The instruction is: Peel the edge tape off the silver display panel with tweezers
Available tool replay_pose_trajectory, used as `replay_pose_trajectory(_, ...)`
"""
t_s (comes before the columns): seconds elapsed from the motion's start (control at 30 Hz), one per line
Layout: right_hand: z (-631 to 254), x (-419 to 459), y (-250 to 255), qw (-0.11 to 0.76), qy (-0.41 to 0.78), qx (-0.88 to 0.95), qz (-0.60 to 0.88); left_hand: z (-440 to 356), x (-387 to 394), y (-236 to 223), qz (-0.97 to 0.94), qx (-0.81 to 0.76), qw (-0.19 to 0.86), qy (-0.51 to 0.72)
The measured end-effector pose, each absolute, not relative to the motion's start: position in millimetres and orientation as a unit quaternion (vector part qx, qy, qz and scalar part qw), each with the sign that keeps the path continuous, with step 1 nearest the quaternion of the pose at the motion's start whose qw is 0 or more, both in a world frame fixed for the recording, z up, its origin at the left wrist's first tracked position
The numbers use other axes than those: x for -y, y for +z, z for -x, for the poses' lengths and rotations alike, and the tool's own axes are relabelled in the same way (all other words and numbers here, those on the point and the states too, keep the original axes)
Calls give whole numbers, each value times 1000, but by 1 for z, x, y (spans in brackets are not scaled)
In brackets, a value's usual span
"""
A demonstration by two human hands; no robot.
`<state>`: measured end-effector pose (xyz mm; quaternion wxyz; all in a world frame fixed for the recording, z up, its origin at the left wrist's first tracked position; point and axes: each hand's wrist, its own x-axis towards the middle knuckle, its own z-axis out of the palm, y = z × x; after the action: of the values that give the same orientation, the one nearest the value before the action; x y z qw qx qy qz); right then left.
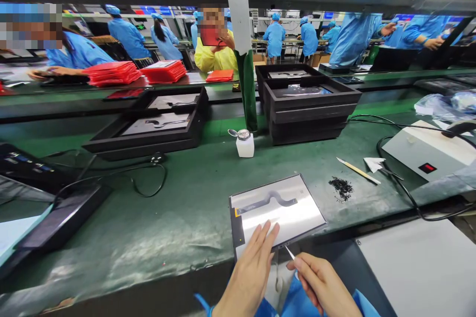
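Note:
A flat LCD panel (303,218) lies at the front edge of the green bench, its silvery back facing up. A curved dark flex cable (267,199) runs across it. My left hand (253,260) rests on the panel's near left part, fingers stretched out and lying flat. In my right hand (316,275) is a thin pale pointed tool (289,252), pinched between thumb and fingers. Its tip meets or nearly meets the panel's near edge; I cannot tell whether they touch. My fingers hide the rest of the tool.
Right of the panel lie a pile of black scraps (341,188) and a yellow-handled craft knife (358,171). Behind it stands a white pump bottle (245,144) between black trays (148,147) and stacked trays (308,119). A white box (427,151) with cables sits right. People work beyond.

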<state>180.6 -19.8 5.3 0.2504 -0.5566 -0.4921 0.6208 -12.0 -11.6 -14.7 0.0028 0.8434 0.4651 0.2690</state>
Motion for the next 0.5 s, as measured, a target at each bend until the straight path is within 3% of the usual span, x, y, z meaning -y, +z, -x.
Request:
replay_pose_trajectory(0.2, -181, 24, 2, 304, 573, 528, 548, 18, 12, 1, -857, -435, -2, 276)
replay_pose_trajectory(0.5, -185, 18, 10, 254, 593, 526, 554, 59, 12, 11, -880, -398, -77, 248)
